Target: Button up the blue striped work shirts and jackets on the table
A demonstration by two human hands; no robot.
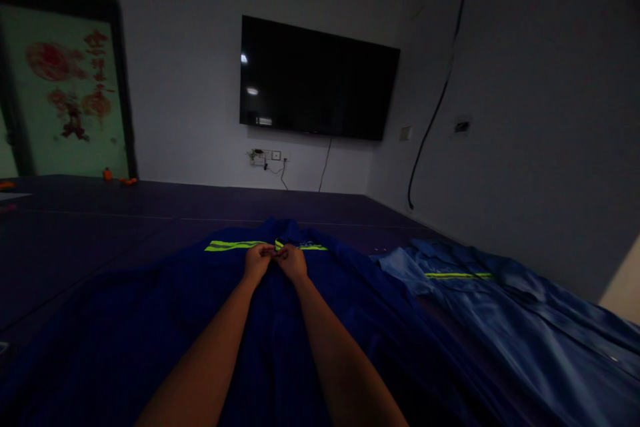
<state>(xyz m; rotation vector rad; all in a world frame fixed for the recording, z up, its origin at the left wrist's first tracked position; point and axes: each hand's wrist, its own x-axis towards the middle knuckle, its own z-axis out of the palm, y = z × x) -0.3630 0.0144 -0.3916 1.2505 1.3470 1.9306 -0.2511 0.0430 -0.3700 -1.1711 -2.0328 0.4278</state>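
Fingers (265,255) of your left hand (257,261) and right hand (293,262) are both pinching the dark blue jacket (280,347) at its yellow stripe (235,245), mid-counter (100,213). Loads of open counter to the left; a lighter blue jacket (500,307) crowds the right, near the wall (525,147).

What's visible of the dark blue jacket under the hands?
The dark blue jacket lies spread flat on the dark table, woven work cloth by the look. A yellow-green stripe crosses its far end. The left hand and right hand pinch its centre front together by the stripe.
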